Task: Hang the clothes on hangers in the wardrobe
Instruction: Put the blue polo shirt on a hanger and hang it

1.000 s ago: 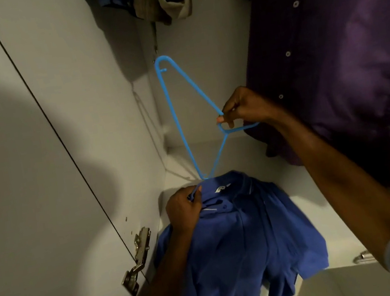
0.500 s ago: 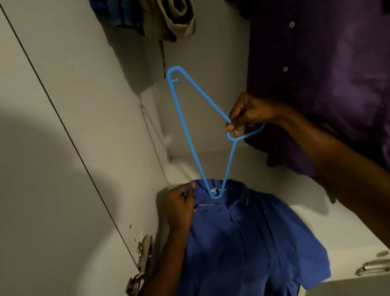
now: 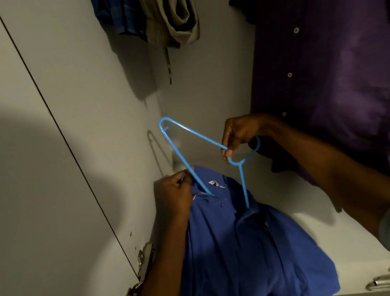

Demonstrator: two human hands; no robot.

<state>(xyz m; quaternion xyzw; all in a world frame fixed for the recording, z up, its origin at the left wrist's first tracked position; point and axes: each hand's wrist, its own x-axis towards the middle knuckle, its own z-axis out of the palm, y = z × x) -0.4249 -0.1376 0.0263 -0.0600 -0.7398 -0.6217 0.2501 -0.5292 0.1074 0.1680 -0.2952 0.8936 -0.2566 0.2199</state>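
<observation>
Left hand (image 3: pixel 172 198) pinches the collar of the soft blue polo shirt (image 3: pixel 233 257), which lies at six o'clock on the wardrobe shelf (image 3: pixel 310 213). Right hand (image 3: pixel 239 135) has its fingers curled round the hook of the thin, rigid plastic hanger (image 3: pixel 185 159), one arm inside the neck. Risk: the buttoned placket may snag the hanger arm and stretch the collar. Purple button shirt (image 3: pixel 346 70) hangs at two o'clock.

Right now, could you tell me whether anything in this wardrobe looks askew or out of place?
Only the blue hanger looks askew: it is tipped on end, one end pushed into the collar of the blue polo shirt, its hook held by the right hand. The left hand grips the collar. That fits mid-task; nothing else stands out.
</observation>
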